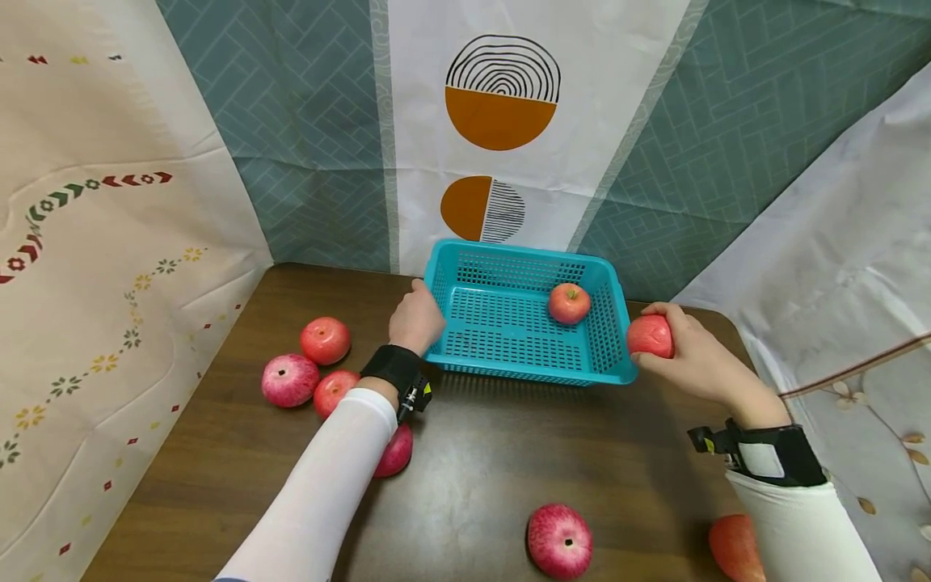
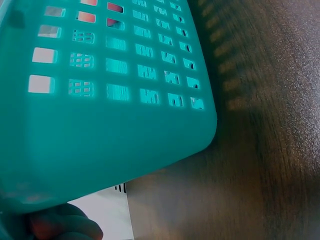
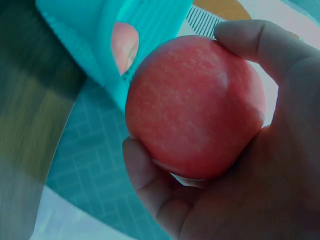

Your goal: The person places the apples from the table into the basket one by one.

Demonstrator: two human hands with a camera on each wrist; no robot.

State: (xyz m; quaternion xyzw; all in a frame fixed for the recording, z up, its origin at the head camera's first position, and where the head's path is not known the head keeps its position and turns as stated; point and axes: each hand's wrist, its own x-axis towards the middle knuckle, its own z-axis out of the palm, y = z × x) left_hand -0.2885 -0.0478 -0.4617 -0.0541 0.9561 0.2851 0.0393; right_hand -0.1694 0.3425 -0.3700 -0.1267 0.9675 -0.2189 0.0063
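A turquoise plastic basket (image 1: 509, 372) with slotted walls stands at the back of the table. My left hand (image 1: 418, 318) grips its left rim; in the left wrist view the curled fingers (image 2: 65, 222) show below the rim. Inside the basket, toward its right end, sits a red apple (image 1: 570, 304). Just outside the right wall, my right hand (image 1: 687, 356) holds another red apple (image 1: 650, 336). The right wrist view shows thumb and fingers spread around this apple (image 3: 195, 107), with the basket (image 3: 105, 45) close behind it.
On the left of the table lie apples (image 1: 325, 340) and pomegranates (image 1: 290, 380), partly behind my left arm. A pomegranate (image 1: 559, 541) lies near the front, and an apple (image 1: 735, 547) is partly covered by my right sleeve. Patterned cloth (image 1: 313, 162) hangs behind the table (image 1: 465, 485).
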